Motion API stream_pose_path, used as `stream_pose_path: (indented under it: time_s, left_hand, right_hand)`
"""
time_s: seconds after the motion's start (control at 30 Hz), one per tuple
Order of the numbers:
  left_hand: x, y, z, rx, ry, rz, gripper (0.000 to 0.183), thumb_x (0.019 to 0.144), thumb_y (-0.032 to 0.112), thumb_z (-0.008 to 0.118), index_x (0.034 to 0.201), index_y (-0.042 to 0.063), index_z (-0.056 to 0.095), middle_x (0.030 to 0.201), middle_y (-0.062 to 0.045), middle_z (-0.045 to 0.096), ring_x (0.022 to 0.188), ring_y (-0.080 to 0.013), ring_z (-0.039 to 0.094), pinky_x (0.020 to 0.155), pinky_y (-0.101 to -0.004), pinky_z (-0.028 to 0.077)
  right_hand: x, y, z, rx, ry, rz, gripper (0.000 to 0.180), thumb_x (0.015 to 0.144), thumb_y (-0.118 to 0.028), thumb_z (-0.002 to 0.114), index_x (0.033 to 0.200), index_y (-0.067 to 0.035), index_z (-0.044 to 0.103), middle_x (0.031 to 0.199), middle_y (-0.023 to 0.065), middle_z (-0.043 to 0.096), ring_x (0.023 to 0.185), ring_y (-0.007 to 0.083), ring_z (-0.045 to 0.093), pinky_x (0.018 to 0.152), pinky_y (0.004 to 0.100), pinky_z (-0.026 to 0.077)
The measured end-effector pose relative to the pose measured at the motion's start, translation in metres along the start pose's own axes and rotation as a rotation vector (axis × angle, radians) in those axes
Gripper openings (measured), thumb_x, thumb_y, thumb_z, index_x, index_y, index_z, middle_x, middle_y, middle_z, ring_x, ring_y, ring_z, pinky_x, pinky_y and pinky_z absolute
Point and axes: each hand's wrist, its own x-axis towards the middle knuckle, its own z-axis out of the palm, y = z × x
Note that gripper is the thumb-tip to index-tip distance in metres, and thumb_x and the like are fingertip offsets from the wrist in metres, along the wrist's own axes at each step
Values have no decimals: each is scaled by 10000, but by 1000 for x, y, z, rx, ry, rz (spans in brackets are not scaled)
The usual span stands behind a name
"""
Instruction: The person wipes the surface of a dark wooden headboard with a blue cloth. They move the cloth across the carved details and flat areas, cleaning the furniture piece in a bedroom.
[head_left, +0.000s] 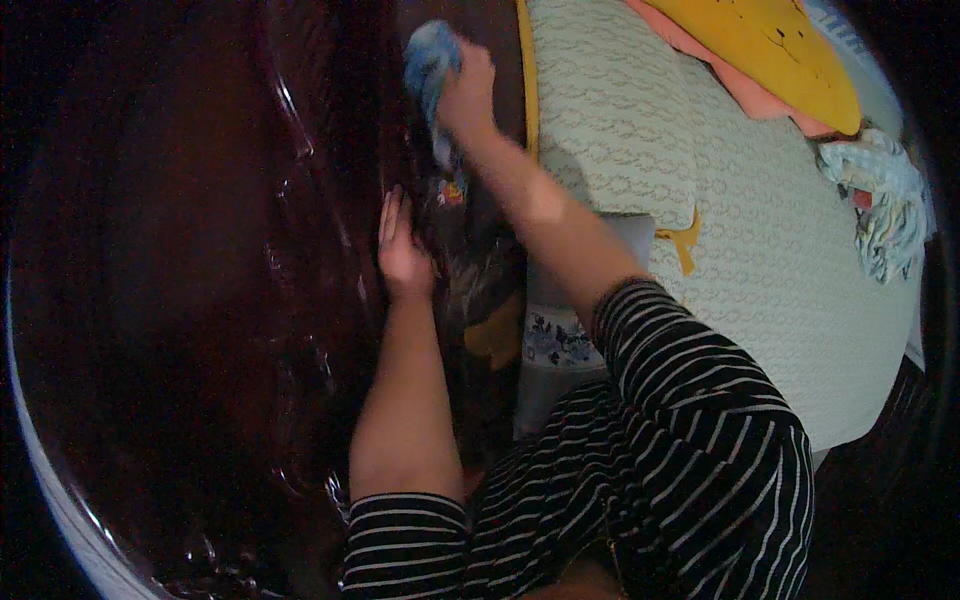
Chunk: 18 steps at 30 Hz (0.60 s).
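A bunched blue and white cloth (433, 64) is gripped in my right hand (469, 94), at the top of the view against a dark wooden surface. Lower and to its left, my left hand (403, 251) lies against the dark, glossy wood-like panel (187, 225) with its fingers extended and no object visible in it. A small colourful sticker or picture (451, 193) shows between the two hands. Below it, a brownish-yellow patch (495, 334) is seen in shadow; what it is cannot be told.
At the right is a bed with a pale green patterned cover (750, 247). On it lie a yellow cushion with a drawn face (795, 56), a crumpled light blue cloth (889, 202) and a yellow ribbon-like strip (686, 244). A grey fabric piece with a floral band (559, 337) hangs beside the bed.
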Motion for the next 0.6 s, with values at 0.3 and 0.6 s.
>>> stream_pose_path:
  time_s: [0.3,0.6]
  left_hand:
    - [6,5,-1,55,-93,-5,605,795,-98,462,1383,37,504,1484,-130,450,1386,-314,402,1156,-389,328]
    - [7,10,-6,42,-118,-85,644,775,-84,488,1404,54,488,1502,-127,423,1396,-322,381,1152,-414,323]
  right_hand:
    - [111,-3,12,70,176,-114,332,949,-120,469,1255,-66,584,1198,231,580,1134,377,554,982,430,445]
    - [-13,-46,-37,-93,-223,-567,319,821,-174,717,1137,-150,683,1274,147,568,1213,383,499,1038,493,399]
